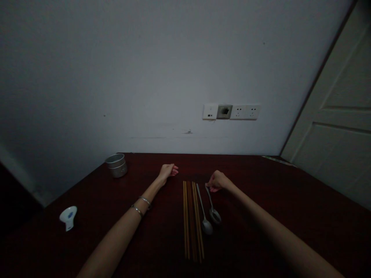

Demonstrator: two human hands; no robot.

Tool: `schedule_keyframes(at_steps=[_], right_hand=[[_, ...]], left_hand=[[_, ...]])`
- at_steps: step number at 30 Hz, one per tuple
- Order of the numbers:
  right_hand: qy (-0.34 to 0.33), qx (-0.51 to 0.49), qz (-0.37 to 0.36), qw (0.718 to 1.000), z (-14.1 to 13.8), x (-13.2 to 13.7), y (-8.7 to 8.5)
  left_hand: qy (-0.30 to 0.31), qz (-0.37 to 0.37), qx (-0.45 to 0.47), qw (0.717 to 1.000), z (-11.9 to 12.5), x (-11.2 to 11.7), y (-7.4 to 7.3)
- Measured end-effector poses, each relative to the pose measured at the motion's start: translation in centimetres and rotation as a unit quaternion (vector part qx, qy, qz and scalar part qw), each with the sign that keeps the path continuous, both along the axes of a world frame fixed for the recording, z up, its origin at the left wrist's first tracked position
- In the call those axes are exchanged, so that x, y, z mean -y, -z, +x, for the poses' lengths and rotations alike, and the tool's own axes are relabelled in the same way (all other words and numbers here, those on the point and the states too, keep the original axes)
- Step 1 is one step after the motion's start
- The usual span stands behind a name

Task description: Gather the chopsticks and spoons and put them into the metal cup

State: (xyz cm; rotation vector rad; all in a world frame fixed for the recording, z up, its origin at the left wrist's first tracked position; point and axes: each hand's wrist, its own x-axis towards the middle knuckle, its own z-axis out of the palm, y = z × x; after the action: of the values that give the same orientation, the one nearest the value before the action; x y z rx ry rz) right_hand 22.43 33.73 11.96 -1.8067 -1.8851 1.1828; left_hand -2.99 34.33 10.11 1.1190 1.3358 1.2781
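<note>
My right hand (217,181) is closed, its fingertips pinching the top of the handle of a metal spoon (215,216). That spoon's bowl points toward me on the dark red table. Just left of it, a second metal spoon (206,227) lies with its bowl also toward me. Several wooden chopsticks (192,220), some light and some dark, are lined up lengthwise beside the spoons. My left hand (168,171) rests near the chopsticks' far ends, apart from them. Its fingers are loosely bent and slightly apart, and I see nothing in them.
A metal cup (116,165) stands at the table's back left. Nearer on the left lies a white ceramic spoon rest (68,217) with a blue mark. The wall with sockets (231,112) borders the table's far edge. A pale door (336,116) is at the right.
</note>
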Motion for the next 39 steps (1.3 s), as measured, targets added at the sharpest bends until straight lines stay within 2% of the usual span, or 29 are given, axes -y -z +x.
schedule_keyframes(at_steps=[2,4,6,9,12,15,18,27,30,33,36,39], right_hand=[[0.009,-0.023,-0.015,1.0,0.6,-0.3,0.1],[0.027,-0.04,0.015,0.999,1.6,-0.4,0.3],[0.046,-0.039,0.109,0.992,3.1,-0.4,0.8],[0.044,0.019,0.283,0.958,5.7,0.0,2.1],[0.002,0.075,0.365,0.928,7.4,0.7,3.8],[-0.042,0.113,0.397,0.91,7.8,1.0,5.1],[-0.048,0.144,0.405,0.902,7.5,0.9,5.8],[-0.056,0.153,0.408,0.898,7.4,1.1,5.6],[-0.055,0.159,0.41,0.896,7.4,1.2,5.5],[-0.059,0.167,0.419,0.891,7.5,0.9,5.9],[-0.066,0.161,0.438,0.882,7.8,0.3,6.8],[-0.073,0.159,0.455,0.873,8.2,-0.7,7.9]], left_hand=[[-0.01,-0.005,0.0,1.0,-0.2,-0.1,0.3],[-0.015,-0.004,0.002,1.0,-0.4,-0.2,0.7],[-0.013,0.005,0.0,1.0,-0.5,-0.3,0.9],[-0.011,0.024,-0.013,1.0,-0.4,-0.4,1.3],[-0.02,0.039,-0.038,0.998,-0.2,-0.3,1.5],[-0.024,0.056,-0.066,0.996,0.0,-0.2,1.4],[-0.024,0.065,-0.078,0.995,0.1,0.0,1.4],[-0.025,0.077,-0.079,0.994,0.1,0.4,1.3],[-0.007,0.054,-0.064,0.996,-0.1,1.2,0.7],[0.018,0.029,-0.078,0.996,-0.7,2.8,-0.5],[0.047,0.021,-0.141,0.989,-2.0,5.4,-2.6],[0.081,0.045,-0.219,0.971,-4.3,8.7,-4.9]])
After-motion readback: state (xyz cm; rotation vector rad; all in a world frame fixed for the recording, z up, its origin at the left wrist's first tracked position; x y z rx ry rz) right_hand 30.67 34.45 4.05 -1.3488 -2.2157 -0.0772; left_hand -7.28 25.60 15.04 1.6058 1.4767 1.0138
